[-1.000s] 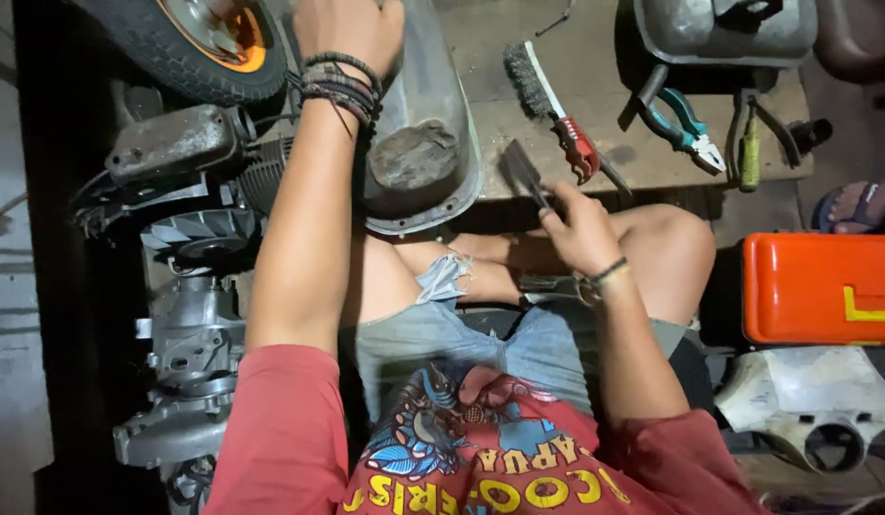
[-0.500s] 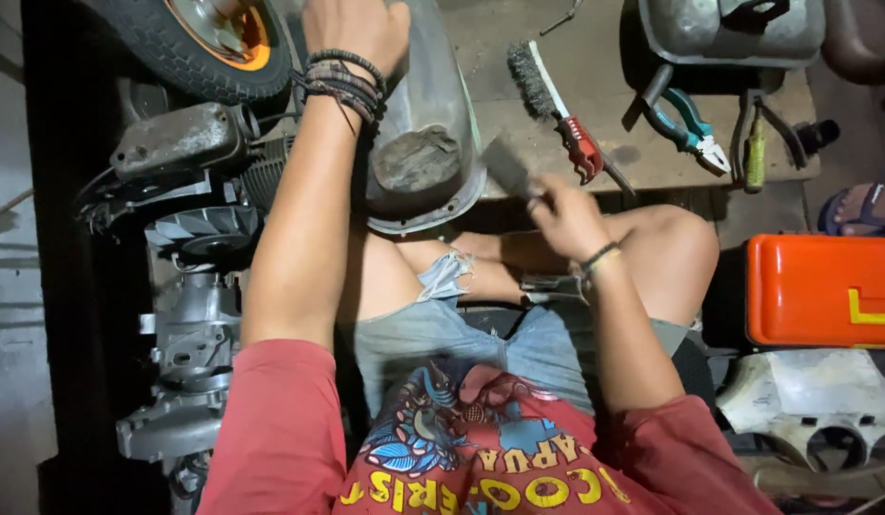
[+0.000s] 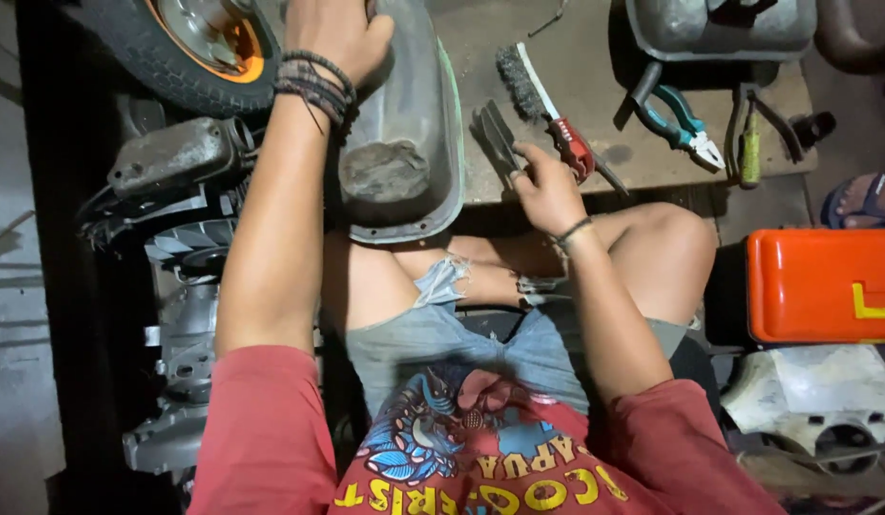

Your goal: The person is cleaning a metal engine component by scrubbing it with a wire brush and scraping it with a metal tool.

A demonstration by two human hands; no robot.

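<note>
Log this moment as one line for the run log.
left hand: gripping rim of grey metal cover | right hand: holding flat dark tool at the cover's edge | nearby: wire brush, pliers, orange toolbox

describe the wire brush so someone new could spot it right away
Start at the wooden board across the top of the view, then look just right of the grey metal cover. The wire brush lies there slanting, just beyond the right hand. Unlike the blue-handled pliers further right, it has dark bristles and a red handle.
</note>
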